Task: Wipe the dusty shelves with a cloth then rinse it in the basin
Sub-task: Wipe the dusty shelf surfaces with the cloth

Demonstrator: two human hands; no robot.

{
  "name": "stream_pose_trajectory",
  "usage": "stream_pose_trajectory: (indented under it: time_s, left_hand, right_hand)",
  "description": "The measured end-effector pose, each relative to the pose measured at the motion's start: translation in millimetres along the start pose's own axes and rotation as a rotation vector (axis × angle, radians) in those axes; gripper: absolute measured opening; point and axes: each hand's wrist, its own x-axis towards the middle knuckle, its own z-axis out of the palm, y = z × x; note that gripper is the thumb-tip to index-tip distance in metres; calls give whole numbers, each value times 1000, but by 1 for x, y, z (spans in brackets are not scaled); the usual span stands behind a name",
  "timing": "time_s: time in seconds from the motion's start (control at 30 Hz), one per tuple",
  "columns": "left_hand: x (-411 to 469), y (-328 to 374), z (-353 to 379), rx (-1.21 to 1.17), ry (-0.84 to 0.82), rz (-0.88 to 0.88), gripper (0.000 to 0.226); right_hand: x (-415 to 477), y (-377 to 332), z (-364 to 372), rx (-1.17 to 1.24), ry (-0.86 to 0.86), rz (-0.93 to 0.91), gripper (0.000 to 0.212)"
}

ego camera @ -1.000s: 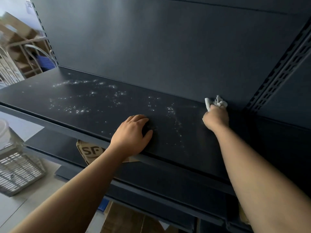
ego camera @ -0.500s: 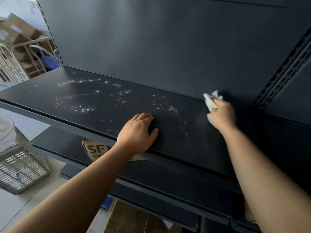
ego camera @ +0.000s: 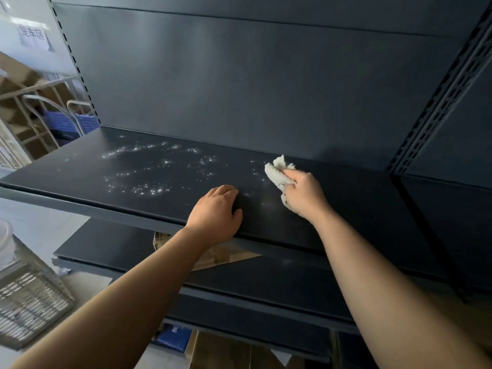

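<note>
Nearest to us, our two bare forearms reach up and forward from the bottom of the view. Below them sits a lower shelf (ego camera: 111, 251) with a piece of brown cardboard (ego camera: 226, 255) lying on it, and off to the left a white wire basket (ego camera: 29, 302) stands on the pale floor.

Our left hand (ego camera: 217, 214) lies palm down on the front part of the dusty shelf (ego camera: 80, 177), fingers spread a little and gripping nothing, the thumb stretched toward the right. Just beside it, to the right and slightly further in, our right hand (ego camera: 303, 194) is closed around a crumpled whitish cloth (ego camera: 278, 173), pressing it onto the shelf surface; the cloth bunches out past the fingers toward the back.

Left of the cloth, white specks of dust (ego camera: 143, 169) scatter across the dark surface toward the shelf's far left end. Behind rises the plain dark back panel (ego camera: 239, 83), with a perforated upright (ego camera: 447, 102) at the right. Far left, blue crates (ego camera: 69, 123) and cardboard boxes sit blurred.
</note>
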Motion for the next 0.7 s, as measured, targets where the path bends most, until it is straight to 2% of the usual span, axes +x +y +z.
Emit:
stream_pose_trajectory:
  time_s: [0.1, 0.2, 0.4, 0.5, 0.6, 0.7]
  left_hand:
    - [-3, -26, -12, 37, -38, -5, 49]
    - [-6, -46, -19, 54, -63, -9, 50]
    - [-6, -62, -27, 48, -106, 63, 48]
    - [-7, -68, -30, 50, -131, 89, 47]
    - [-8, -76, -33, 63, -146, 117, 48]
    - [-8, -81, -34, 77, -158, 155, 49]
  right_hand:
    - [-8, 17, -38, -230, 208, 82, 65]
    - [-25, 33, -43, -459, 184, 194, 65]
    - [-38, -11, 33, -409, 113, 38, 64]
    - [-42, -37, 57, -217, 65, 45, 60]
    - [-45, -37, 32, -135, 244, 106, 62]
    - [-58, -11, -13, -353, 340, 200, 67]
